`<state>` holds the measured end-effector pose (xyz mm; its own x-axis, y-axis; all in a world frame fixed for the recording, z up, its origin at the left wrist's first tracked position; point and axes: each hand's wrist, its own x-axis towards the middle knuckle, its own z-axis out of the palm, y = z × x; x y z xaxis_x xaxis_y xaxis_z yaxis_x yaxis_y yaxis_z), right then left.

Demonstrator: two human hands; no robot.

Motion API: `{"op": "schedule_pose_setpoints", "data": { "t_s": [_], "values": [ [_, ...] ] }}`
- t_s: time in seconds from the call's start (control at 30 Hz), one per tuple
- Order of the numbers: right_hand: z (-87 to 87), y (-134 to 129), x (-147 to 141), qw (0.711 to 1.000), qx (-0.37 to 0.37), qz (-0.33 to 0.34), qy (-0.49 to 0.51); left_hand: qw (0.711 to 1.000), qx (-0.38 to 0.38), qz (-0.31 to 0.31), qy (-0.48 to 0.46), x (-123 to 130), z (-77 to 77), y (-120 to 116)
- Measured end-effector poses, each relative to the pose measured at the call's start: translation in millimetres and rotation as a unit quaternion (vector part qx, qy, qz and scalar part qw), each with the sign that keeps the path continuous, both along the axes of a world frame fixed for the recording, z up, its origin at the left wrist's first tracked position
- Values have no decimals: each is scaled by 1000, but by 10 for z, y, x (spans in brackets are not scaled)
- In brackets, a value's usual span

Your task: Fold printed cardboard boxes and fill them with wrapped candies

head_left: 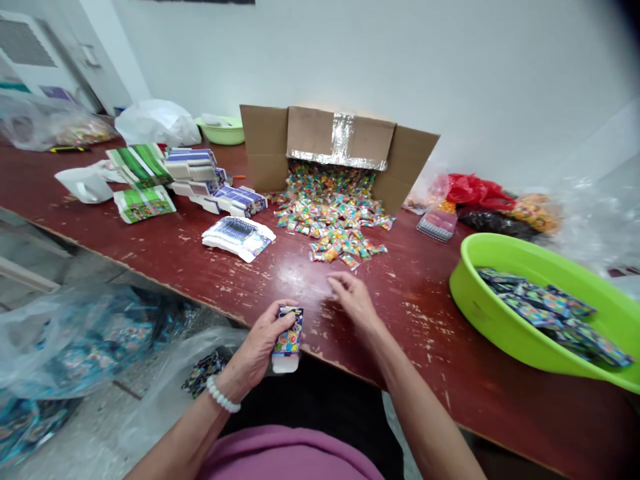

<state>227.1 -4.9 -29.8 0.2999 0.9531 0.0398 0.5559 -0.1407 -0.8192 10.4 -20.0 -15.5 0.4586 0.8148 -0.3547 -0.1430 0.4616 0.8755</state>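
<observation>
My left hand (261, 340) is closed round a small printed candy box (287, 341), dark with bright colours, held over the table's front edge. The box's white end flap points down toward me. Over the tabletop, my right hand (354, 300) is bent with thumb and fingertips close together; whether anything sits between them is too small to tell. Just beyond it lie wrapped candies (345, 233), spilling from a cardboard box (340, 137) on its side. Left of these, a stack of flattened small boxes (239, 236) rests on the table.
A green basin (463, 293) at right holds several dark packets (545, 307). Bundles of purple cartons (240, 200) and green cartons (145, 203) stand at left, beside a white cup (85, 185). Plastic bags (90, 347) of packets lie below the table (165, 250) at left.
</observation>
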Motion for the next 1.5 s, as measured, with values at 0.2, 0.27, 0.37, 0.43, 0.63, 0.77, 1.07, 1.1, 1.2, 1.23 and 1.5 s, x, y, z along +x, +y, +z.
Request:
{"op": "schedule_pose_setpoints", "data": {
  "t_s": [0.2,0.27,0.37,0.43,0.63,0.77,1.07,1.1,1.2,1.23,1.5],
  "values": [
    [-136,567,584,981,-52,-175,-70,996,50,6,80,-204,-96,155],
    [-191,619,624,978,-67,-188,-69,992,67,-5,105,-275,-113,180],
    [-237,622,668,978,-72,-191,-49,987,84,-49,127,-383,-100,197],
    [-244,579,700,981,-66,-181,-17,983,83,-86,139,-452,-79,197],
    [-213,151,571,979,-39,-115,165,989,0,-75,130,-553,-47,159],
    [-114,-276,282,952,-27,-64,298,996,-39,26,74,-492,-71,138],
    [155,-649,-67,934,-47,71,346,998,-3,53,26,-350,-70,58],
    [167,-649,-68,936,-46,76,340,998,-1,50,26,-348,-64,51],
    [179,-649,-59,936,-57,82,336,999,4,44,28,-349,-50,42],
    [177,-651,-54,937,-62,83,334,999,5,41,29,-349,-47,42],
    [166,-667,-35,968,-41,148,196,996,60,1,68,-307,-8,23]
  ]
}}
